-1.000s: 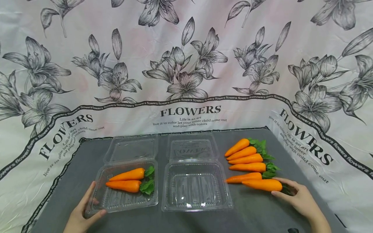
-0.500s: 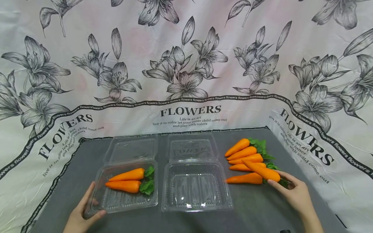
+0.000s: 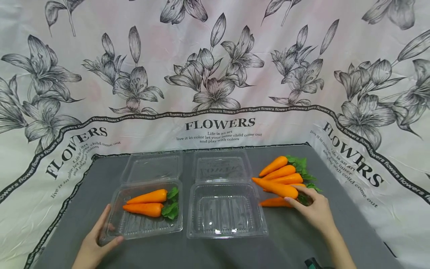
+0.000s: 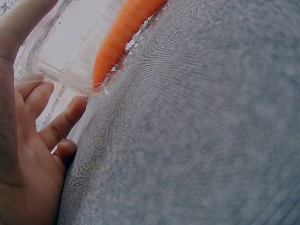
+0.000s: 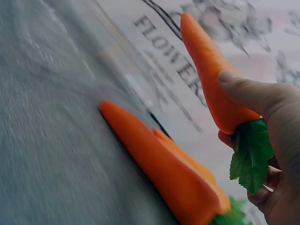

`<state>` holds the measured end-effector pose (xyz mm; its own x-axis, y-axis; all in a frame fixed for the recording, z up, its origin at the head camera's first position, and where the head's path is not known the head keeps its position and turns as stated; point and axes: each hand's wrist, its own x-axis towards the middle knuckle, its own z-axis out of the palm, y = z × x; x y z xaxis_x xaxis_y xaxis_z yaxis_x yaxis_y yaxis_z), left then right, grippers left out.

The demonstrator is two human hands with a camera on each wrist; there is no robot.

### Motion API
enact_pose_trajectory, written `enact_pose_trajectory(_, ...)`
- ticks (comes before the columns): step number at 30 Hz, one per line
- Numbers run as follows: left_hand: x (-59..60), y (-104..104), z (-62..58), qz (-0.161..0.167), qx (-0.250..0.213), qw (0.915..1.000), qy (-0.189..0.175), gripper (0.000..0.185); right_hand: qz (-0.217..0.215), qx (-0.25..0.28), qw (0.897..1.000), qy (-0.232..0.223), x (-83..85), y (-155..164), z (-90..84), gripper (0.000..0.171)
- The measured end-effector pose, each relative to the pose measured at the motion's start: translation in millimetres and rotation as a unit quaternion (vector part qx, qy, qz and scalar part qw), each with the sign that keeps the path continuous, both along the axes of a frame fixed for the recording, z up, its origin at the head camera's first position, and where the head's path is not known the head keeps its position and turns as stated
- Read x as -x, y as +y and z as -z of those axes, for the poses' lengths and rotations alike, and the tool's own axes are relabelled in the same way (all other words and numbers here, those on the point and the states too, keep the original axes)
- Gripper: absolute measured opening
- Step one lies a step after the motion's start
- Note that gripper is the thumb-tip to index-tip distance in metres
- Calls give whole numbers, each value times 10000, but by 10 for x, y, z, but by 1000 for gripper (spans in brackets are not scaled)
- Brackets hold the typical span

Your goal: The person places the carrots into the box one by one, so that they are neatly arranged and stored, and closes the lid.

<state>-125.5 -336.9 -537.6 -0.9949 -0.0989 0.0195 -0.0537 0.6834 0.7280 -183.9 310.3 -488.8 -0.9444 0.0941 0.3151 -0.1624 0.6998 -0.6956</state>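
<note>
My right hand (image 3: 315,211) pinches an orange carrot (image 3: 277,188) near its leafy end, held above the other carrots. In the right wrist view, the thumb (image 5: 241,86) presses the held carrot's side, and its tip points up and away. My left hand (image 3: 92,244) rests at the near left corner of the left clear plastic container (image 3: 134,233), with straight fingers along its side and the thumb at its front. Two carrots (image 3: 144,209) with green leaves lie side by side in that container. Beside it stands a second clear container (image 3: 228,236), lid folded back and nothing inside.
Several carrots (image 3: 275,166) lie in a column on the grey table (image 3: 188,256) right of the containers, leaves to the right. Both open lids (image 3: 221,166) lie toward the back. A flower-printed cloth (image 3: 215,130) stands behind. A dark object (image 3: 312,263) shows at the lower edge.
The right hand has lifted the nearest carrot off the table and carried it left and away from me, over the row. The left hand stays at its container.
</note>
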Motion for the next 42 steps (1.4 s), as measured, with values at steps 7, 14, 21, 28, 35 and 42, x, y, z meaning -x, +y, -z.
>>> enact_pose_trajectory(7,13,-16,20,16,52,9997,225,110,-744,167,9970,161,198,-471,-23,41)
enact_pose_trajectory(14,8,-20,50,32,89,9996,255,110,-1230,129,9920,268,334,-1083,-67,46)
enact_pose_trajectory(21,16,-13,52,17,-8,9999,108,108,-1513,156,9880,256,341,-1642,-182,49)
enact_pose_trajectory(28,18,-20,14,24,69,10000,-9,109,-1757,-11,9841,260,289,-2178,-286,48)
enact_pose_trajectory(35,16,-31,41,-11,141,9998,103,110,-2206,-154,9748,304,297,-2639,-286,46)
enact_pose_trajectory(42,7,-30,54,-35,95,9998,159,110,-2364,-421,9707,-52,291,-2977,-272,48)
